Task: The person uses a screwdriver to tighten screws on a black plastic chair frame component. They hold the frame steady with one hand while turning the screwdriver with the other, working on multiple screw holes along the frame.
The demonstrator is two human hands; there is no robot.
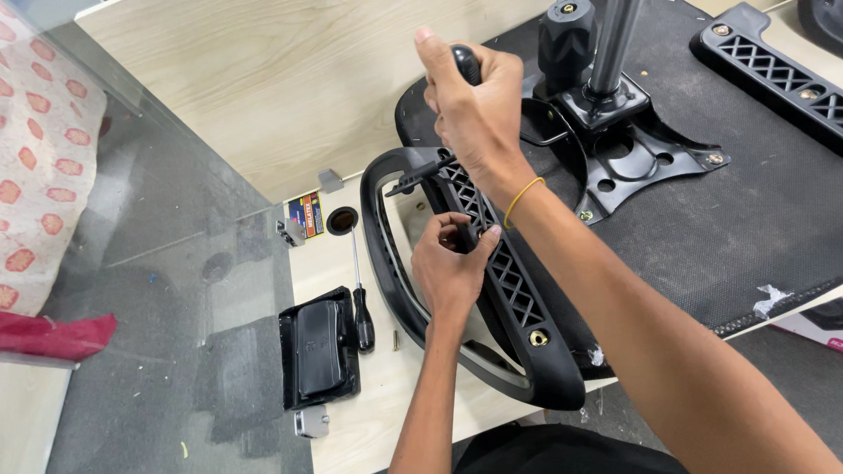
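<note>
The black armrest (492, 263) lies upside down along the near edge of the upturned chair seat (755, 219), on a pale wooden table (263, 70). It is a long loop of black plastic with a crisscross rib down the middle. Its long way runs from the far left, near the hands, down to the near right, where a brass-coloured screw hole (538, 338) shows. The left hand (450, 272) is the nearer one to that rib. Its fingers are curled and pressed onto the rib about halfway along, and the thumb sits on the edge, so it pins the armrest down. The right hand (474, 114) is higher and farther away, at the far end of the loop. It is wrapped tight around the black handle of a tool (466, 63). The dark tip of the tool (413, 178) pokes out below the hand and points left, at the top of the rib. So the far end of the armrest lies just under the right hand, and the rest of it stretches back toward the person. A yellow band (520, 198) is on the right wrist. A screwdriver (360, 298) lies on the table to the left of the armrest, beside a flat black plate (318, 348), and neither hand touches them.
</note>
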